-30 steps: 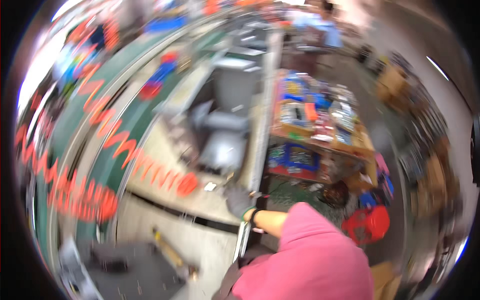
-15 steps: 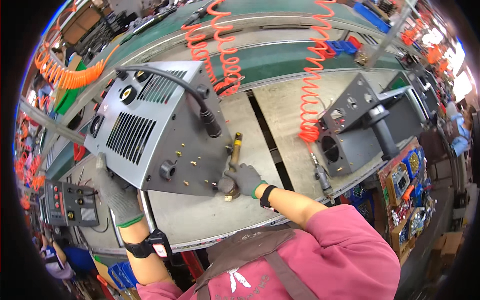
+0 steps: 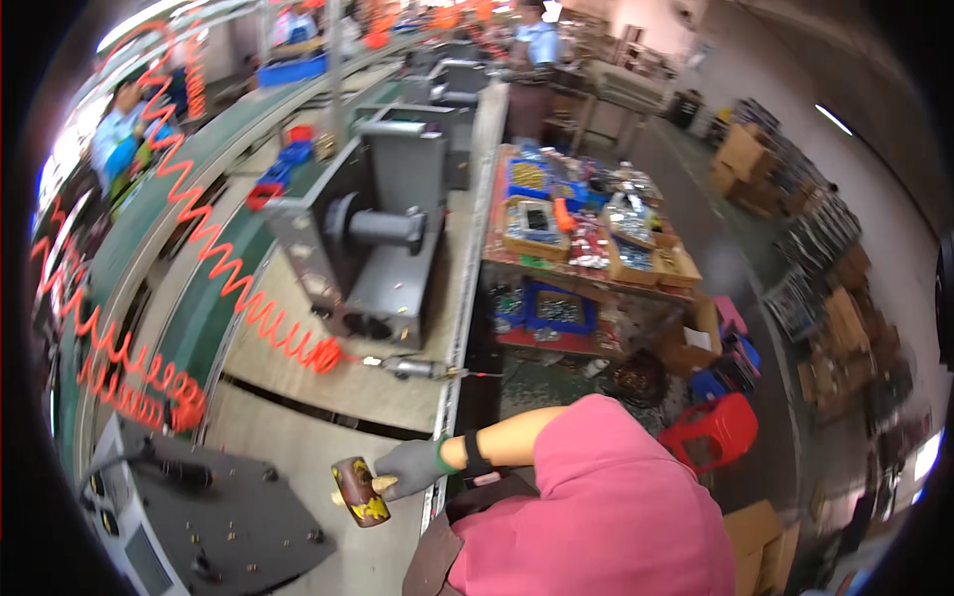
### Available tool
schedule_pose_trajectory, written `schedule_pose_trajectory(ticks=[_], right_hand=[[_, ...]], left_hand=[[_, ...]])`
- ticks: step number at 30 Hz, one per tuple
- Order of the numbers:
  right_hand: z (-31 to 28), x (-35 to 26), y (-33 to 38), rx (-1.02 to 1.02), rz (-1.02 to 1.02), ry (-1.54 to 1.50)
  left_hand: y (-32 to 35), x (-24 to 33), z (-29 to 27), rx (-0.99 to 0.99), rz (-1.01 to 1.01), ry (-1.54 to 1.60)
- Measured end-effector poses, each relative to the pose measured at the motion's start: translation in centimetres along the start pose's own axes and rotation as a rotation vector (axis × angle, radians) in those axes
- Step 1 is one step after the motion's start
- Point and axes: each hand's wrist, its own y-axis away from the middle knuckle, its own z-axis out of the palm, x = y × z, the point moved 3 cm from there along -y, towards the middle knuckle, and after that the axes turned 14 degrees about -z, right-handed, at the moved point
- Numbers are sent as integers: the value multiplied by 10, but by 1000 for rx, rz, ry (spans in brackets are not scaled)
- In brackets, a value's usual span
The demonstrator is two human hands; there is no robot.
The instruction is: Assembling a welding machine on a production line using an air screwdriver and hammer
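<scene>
My right hand [image 3: 411, 469], in a grey glove with a green cuff, is closed around the wooden handle of a mallet [image 3: 362, 492]. The mallet has a thick brown head with yellow patches and is held above the workbench's near edge. To its left stands a grey metal machine housing [image 3: 243, 507] with small brass-coloured screws on its dark side panel and a thick black cable at its top. My left hand is out of view.
An open metal chassis [image 3: 397, 288] with a grey spool holder stands farther along the bench. Nearby lies an air screwdriver [image 3: 407, 368] on an orange coiled hose [image 3: 288, 338]. Right of the bench are a parts rack [image 3: 586, 268] with bins and a red stool [image 3: 711, 432]. Other people work farther off.
The view has swung to the right, so the housing now sits at the lower left. My right hand has lifted the mallet away from beside the housing. My left hand has left view.
</scene>
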Motion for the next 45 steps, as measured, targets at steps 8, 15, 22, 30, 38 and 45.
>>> schedule_pose_trajectory(ticks=[8,15,22,30,38,45], right_hand=[[38,16,229,698,515,-519],[9,1,307,1067,603,-450],[-32,60,327,1197,881,-305],[-233,219,320,1560,366,-600],[-330,344,349,1887,343,-901],[-286,434,470,1811,960,-510]], left_hand=[[-20,-78,184,-536,-164,30],[-5,-109,234,-662,-207,-16],[-18,-85,183,-483,-117,-108],[-18,-127,327,-638,-120,-197],[-21,-219,489,-899,-244,-342],[-20,-270,549,-1002,-314,-404]])
